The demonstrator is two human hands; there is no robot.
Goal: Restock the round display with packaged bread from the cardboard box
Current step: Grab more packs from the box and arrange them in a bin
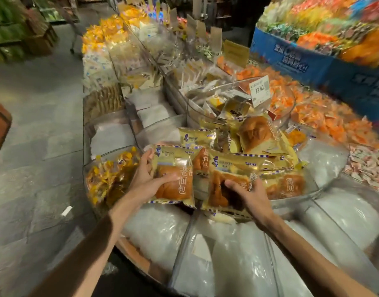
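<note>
Head view: your left hand (145, 179) and right hand (252, 199) grip bread packets (175, 166) below the price tag (260, 91); slick wrappers may slip.

We are standing in a supermarket. A price tag (259, 91) reading 23.90 is sticking up at one o'clock among display bins (160, 127) of wrapped snacks (313, 113), and stocked shelves (6, 35) are standing at ten o'clock.

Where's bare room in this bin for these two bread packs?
Bare white liner lies right of the bread pile, before the pink sweets. The near wedges hold only liner. Crowded: the pile itself and the yellow sweets beside the left hand gripping a bread pack.
</note>
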